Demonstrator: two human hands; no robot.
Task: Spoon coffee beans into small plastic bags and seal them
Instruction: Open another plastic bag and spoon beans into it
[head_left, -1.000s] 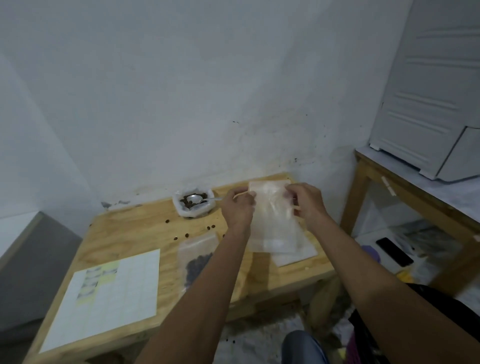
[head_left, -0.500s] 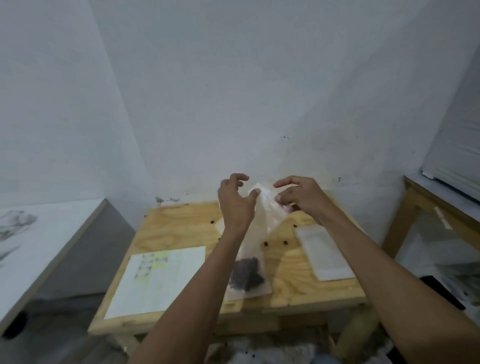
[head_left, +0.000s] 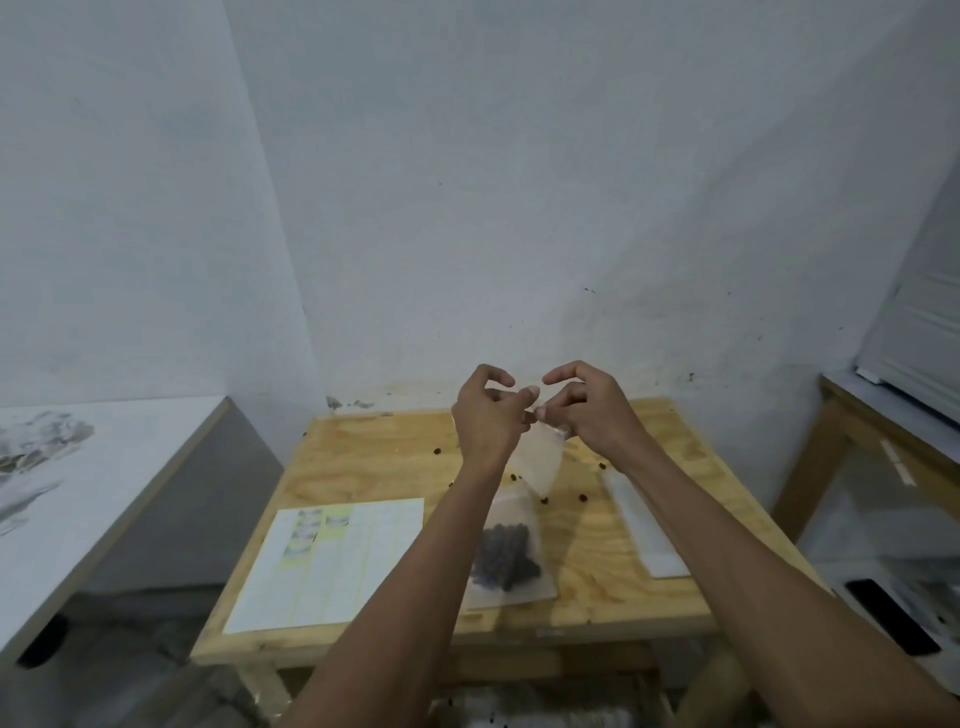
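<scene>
Empty bag (head_left: 540, 457) held in air above the table (head_left: 649, 525) — left hand (head_left: 485, 415) and right hand (head_left: 592, 410) both pinch its top edge, long axis hanging down-right; filled bag (head_left: 506, 558) lies flat below, mouth toward the wall

Both hands (head_left: 540, 410) pinching an empty plastic bag (head_left: 540, 460) above the wooden table (head_left: 670, 457); filled bag (head_left: 506, 558) below

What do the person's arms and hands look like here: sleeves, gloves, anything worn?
Both forearms are bare as far as the frame shows, no sleeves in view. The left hand and right hand wear no gloves; no watch, band or ring is visible.
</scene>
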